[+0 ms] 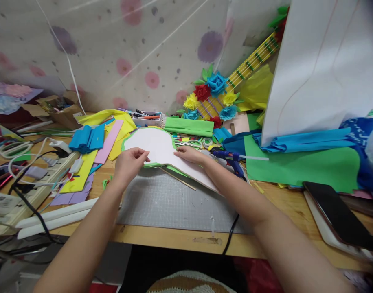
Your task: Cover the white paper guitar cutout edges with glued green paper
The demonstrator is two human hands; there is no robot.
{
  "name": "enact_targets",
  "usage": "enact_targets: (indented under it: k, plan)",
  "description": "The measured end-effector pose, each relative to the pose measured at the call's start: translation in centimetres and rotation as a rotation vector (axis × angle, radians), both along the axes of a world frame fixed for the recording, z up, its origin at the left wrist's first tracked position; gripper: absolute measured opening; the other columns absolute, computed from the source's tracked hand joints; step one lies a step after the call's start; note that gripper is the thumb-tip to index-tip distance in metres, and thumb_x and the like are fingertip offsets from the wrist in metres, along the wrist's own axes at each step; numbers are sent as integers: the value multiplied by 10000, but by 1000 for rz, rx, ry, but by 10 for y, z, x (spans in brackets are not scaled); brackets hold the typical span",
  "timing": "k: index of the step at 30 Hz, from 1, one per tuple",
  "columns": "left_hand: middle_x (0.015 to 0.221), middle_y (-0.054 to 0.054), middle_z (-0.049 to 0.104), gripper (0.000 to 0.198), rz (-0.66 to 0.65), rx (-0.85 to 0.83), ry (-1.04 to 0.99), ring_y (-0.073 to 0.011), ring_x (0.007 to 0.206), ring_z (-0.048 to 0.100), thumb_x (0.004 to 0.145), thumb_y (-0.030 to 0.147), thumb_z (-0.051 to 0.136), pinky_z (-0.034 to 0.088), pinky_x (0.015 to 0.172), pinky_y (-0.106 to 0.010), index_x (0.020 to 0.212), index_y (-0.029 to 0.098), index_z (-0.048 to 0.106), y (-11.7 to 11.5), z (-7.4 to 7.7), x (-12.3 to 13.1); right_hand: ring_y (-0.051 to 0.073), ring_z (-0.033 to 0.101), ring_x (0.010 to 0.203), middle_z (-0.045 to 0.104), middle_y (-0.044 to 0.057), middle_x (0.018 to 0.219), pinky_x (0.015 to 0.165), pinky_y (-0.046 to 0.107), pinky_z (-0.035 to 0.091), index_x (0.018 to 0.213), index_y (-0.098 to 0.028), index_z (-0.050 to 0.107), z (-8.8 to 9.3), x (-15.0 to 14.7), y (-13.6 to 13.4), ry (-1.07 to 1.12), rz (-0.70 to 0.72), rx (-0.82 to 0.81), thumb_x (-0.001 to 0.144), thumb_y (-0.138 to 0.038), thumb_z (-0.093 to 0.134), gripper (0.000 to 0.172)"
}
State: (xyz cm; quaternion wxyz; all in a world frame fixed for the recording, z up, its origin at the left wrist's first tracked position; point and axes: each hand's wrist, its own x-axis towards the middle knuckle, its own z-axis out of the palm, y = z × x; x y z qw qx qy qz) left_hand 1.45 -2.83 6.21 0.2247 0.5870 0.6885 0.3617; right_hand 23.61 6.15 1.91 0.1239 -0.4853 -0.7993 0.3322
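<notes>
A white guitar-shaped board with green paper along its rim lies tilted above the grey cutting mat. My left hand is at the lower left of its rounded end, thumb and fingertips pinched together; whatever is between them is too small to tell. Where the body narrows to the neck, my right hand grips the board's edge, its fingers resting on the white face. My right forearm hides part of the neck. A thin wooden stick lies on the mat just below the board.
A blue glue gun and scissors lie beyond my right hand. Behind stand a flower-decorated yellow paper guitar and a large white board. Power strips and cables crowd the left. A phone sits at the right.
</notes>
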Motion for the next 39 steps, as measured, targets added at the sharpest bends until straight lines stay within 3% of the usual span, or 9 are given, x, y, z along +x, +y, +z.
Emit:
enact_targets:
  k: [4, 7, 13, 17, 21, 26, 29, 36, 39]
  plan:
    - [720, 1, 679, 188, -54, 132, 104, -140, 672, 605, 762, 381, 558, 421, 613, -243, 752, 210, 636, 5, -15, 7, 178, 584, 920, 657, 72, 1088, 761, 242, 408, 1030, -143, 642, -5, 4, 4, -6, 60, 18, 869, -313, 494, 277]
    - [743, 0, 646, 157, -75, 284, -138, -116, 670, 600, 777, 335, 543, 454, 630, -223, 826, 199, 602, 10, -21, 9, 194, 598, 934, 669, 69, 1088, 779, 263, 422, 1006, -165, 668, -5, 8, 6, -86, -12, 45, 869, -276, 481, 258]
    - [460, 92, 419, 169, 191, 412, -443, -62, 362, 386, 813, 339, 533, 324, 386, -184, 734, 201, 476, 23, -7, -11, 215, 604, 955, 685, 66, 1054, 791, 286, 426, 982, -193, 679, 4, 18, 0, -175, -223, 236, 841, -230, 495, 235]
    - [356, 102, 316, 262, 249, 439, -540, -67, 302, 282, 885, 312, 426, 263, 347, -196, 646, 206, 424, 27, 3, -23, 234, 606, 960, 687, 77, 1047, 782, 310, 423, 1049, -209, 651, 8, 20, -6, -226, -328, 343, 876, -241, 441, 273]
    - [447, 81, 458, 173, 229, 389, -539, -52, 335, 357, 848, 239, 466, 331, 362, -172, 685, 186, 492, 29, 4, -25, 237, 611, 955, 679, 65, 1078, 767, 315, 421, 1100, -226, 617, 13, 17, -13, -209, -364, 399, 902, -260, 407, 291]
    - [696, 13, 635, 54, 165, 340, -586, -79, 591, 611, 728, 186, 590, 547, 598, -225, 773, 155, 584, 30, -3, -21, 230, 606, 963, 664, 60, 1112, 771, 305, 416, 1143, -213, 584, 18, 15, -19, -118, -408, 456, 916, -259, 394, 299]
    - [750, -20, 679, 141, 130, 328, -548, -106, 619, 648, 687, 228, 642, 567, 647, -258, 797, 139, 637, 27, -4, -19, 226, 610, 939, 668, 54, 1096, 769, 302, 415, 1152, -217, 571, 18, 14, -22, -76, -448, 471, 918, -269, 386, 303]
    - [500, 30, 585, 193, 135, 301, -345, -89, 440, 571, 720, 331, 643, 495, 471, -187, 683, 154, 575, 26, -6, -16, 225, 591, 976, 655, 81, 1087, 813, 311, 403, 1175, -194, 539, 19, 14, -32, 8, -479, 529, 924, -269, 329, 336]
    - [529, 15, 604, 157, 83, 230, -349, -95, 462, 582, 752, 298, 604, 497, 479, -192, 700, 152, 575, 30, -10, -16, 229, 591, 974, 656, 98, 1073, 814, 309, 405, 1170, -176, 537, 24, 19, -30, 50, -520, 571, 921, -279, 328, 341]
